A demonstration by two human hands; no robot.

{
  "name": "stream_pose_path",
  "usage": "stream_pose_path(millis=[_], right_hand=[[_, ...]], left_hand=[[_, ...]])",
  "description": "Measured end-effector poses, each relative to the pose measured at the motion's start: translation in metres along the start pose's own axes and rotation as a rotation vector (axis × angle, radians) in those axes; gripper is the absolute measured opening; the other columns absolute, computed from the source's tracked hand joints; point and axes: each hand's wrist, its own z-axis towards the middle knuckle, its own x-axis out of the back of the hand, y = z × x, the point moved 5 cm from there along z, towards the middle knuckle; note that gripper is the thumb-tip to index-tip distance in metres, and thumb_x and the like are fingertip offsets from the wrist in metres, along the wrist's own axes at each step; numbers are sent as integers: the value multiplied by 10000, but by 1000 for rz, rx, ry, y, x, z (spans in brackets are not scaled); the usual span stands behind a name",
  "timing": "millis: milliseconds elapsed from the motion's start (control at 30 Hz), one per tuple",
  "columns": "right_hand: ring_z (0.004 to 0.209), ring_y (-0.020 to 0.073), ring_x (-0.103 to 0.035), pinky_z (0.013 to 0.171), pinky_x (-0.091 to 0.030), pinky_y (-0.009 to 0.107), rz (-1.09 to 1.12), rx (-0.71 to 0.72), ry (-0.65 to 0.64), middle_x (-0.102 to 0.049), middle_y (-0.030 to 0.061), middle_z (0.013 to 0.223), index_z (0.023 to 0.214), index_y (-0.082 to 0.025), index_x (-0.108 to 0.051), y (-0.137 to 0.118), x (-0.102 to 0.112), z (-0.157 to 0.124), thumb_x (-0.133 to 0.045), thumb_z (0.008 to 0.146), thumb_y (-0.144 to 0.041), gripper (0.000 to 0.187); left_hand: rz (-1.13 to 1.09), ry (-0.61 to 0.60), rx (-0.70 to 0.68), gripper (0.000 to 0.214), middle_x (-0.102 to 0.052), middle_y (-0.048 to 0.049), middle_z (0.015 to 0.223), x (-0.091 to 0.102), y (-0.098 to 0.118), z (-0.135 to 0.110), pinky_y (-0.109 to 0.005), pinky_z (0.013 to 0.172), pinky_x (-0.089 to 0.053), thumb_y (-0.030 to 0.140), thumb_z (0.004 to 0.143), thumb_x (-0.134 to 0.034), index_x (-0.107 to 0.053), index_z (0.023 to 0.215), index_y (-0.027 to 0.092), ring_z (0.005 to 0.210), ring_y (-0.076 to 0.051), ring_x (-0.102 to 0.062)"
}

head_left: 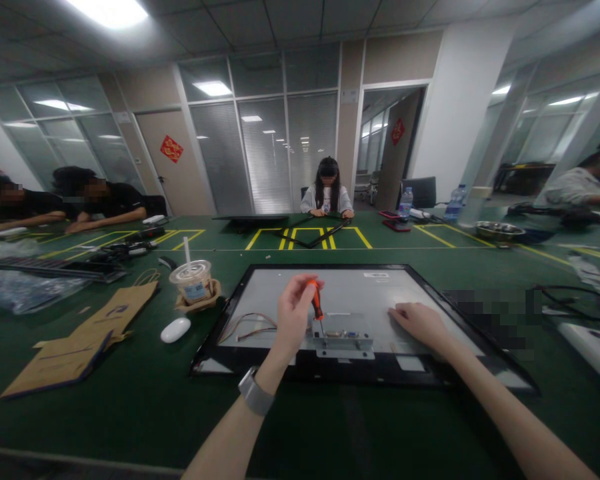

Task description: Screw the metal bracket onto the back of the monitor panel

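A flat monitor panel (360, 287) lies face down on the green table, metal back up, inside a black bezel. My left hand (294, 313), a watch on its wrist, is closed round an orange-handled screwdriver (315, 300) held upright, tip down at the small metal connector bracket (343, 337) near the panel's front edge. To the right of the bracket, my right hand (420, 323) rests flat on the panel's back with its fingers stretched out. Thin coloured wires (247, 325) lie on the panel's left part.
Left of the panel stand a lidded drink cup with a straw (194, 280), a white mouse (175, 329) and brown paper bags (80, 337). Other people sit at the far and side edges. Bottles (405, 202), a metal bowl (497, 231), black frame parts (307, 237) lie further back.
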Motion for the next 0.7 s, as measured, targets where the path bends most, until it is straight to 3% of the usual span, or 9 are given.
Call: stream_pose_path(millis=[133, 233, 400, 500, 700], right_hand=[[754, 225, -649, 568, -305, 281, 5, -1, -1, -713, 92, 766, 714, -208, -658, 0, 0, 0, -354, 925, -408, 421], [746, 222, -648, 565, -308, 277, 0, -3, -6, -711, 90, 761, 713, -208, -658, -1, 1, 0, -361, 923, -404, 413], [738, 218, -646, 564, -310, 276, -15, -9, -3, -710, 91, 760, 725, -210, -665, -1, 2, -1, -351, 925, -409, 422], [745, 222, -647, 568, -312, 277, -13, -11, 1, -710, 91, 760, 723, -211, -665, -1, 2, -1, -355, 925, -404, 417], [747, 224, -647, 570, -310, 276, -15, -5, -2, -708, 96, 760, 727, -202, -663, -2, 2, -2, -345, 929, -399, 426]], left_hand=[[129, 6, -88, 115, -594, -40, 820, 1, 6, -1, -248, 705, -454, 270, 796, -628, -690, 806, 173, 760, -136, -561], [149, 6, -104, 138, -547, -33, 824, 0, 7, -1, -238, 658, -439, 282, 810, -616, -710, 826, 182, 710, -118, -523], [38, 2, -46, 261, -624, -81, 946, 0, 3, -1, -283, 768, -458, 307, 882, -489, -709, 914, 169, 830, -161, -583], [32, 1, 22, 253, -663, -75, 883, 1, 0, -1, -298, 803, -464, 309, 870, -510, -699, 961, 167, 856, -174, -602], [88, -4, -54, 166, -559, -24, 780, 2, 6, -1, -225, 636, -435, 288, 813, -606, -734, 859, 193, 696, -115, -522]])
